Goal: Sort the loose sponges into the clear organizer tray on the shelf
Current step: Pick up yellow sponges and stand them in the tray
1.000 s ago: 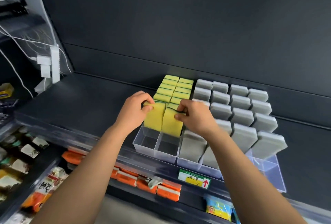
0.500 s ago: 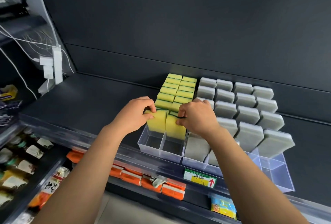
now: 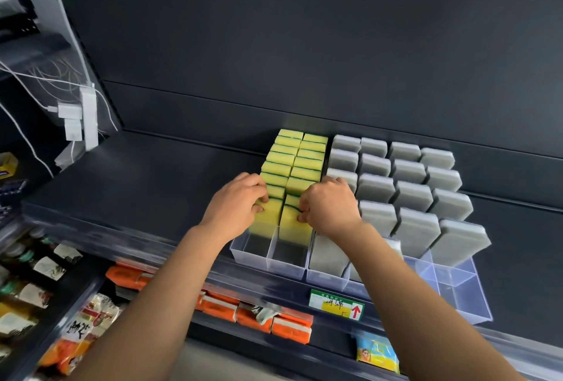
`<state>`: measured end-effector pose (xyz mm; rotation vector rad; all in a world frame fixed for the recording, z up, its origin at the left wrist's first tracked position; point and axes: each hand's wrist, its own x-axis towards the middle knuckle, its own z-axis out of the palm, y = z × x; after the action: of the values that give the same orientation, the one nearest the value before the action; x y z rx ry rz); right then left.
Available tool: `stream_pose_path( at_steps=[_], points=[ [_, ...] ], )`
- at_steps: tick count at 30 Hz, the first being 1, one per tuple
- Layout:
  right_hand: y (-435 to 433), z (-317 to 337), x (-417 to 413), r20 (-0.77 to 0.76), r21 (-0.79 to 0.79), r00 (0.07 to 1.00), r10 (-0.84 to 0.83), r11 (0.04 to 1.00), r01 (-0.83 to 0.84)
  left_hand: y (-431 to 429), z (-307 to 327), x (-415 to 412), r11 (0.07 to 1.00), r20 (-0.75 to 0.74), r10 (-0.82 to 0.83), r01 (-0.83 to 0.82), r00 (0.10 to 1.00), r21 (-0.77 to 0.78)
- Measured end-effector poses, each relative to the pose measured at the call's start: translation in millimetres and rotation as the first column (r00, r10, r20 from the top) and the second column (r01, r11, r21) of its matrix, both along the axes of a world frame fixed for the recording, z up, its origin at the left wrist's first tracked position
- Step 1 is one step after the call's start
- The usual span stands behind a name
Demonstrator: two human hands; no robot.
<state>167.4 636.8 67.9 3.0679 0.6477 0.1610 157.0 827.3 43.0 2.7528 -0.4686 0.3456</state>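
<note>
A clear organizer tray (image 3: 286, 266) stands on the dark shelf. Its two left lanes hold yellow sponges with green backs (image 3: 292, 156) standing on edge. The lanes to the right hold grey sponges (image 3: 408, 170). My left hand (image 3: 236, 205) grips the front yellow sponge of the left lane (image 3: 268, 216), fingers curled over its top. My right hand (image 3: 329, 208) pinches the front yellow sponge of the second lane (image 3: 294, 223). Both sponges sit low in their lanes, leaning back against the rows behind.
The front compartments of the two yellow lanes (image 3: 253, 248) hold nothing, and so do clear compartments at the right front (image 3: 457, 289). A price label (image 3: 336, 304) hangs on the shelf edge. Packaged goods (image 3: 274, 318) fill the lower shelf. White cables and adapters (image 3: 74, 118) hang at left.
Both hands have pushed their yellow sponges down into the lanes and back against the rows. The sponges stood higher one second ago.
</note>
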Motion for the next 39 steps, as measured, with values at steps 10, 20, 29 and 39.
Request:
stream_pose_path(
  at_steps=[10,20,29,39],
  points=[
    [2.7,-2.6,-8.8,0.081,0.088,0.997,-0.012,0.996,0.005,1.5,-1.7,-4.9,1.0,-0.032,-0.013,0.012,0.999,-0.007],
    [-23.1,7.3,-24.1,0.104,0.275,0.989,-0.106,0.959,0.073,-6.8,12.3,-6.3,0.999,0.009,-0.025,0.025,1.0,0.025],
    [-108.4,12.1,-60.4,0.205,0.292,0.915,-0.348,0.914,0.282,-90.3,37.5,-3.6,0.981,0.148,-0.132,0.109,0.98,0.159],
    [-245.1,-5.9,-128.3,0.146,0.177,0.797,-0.586,0.808,0.562,-249.7,38.2,-31.9,0.912,0.16,-0.377,0.335,0.912,0.238]
  ],
)
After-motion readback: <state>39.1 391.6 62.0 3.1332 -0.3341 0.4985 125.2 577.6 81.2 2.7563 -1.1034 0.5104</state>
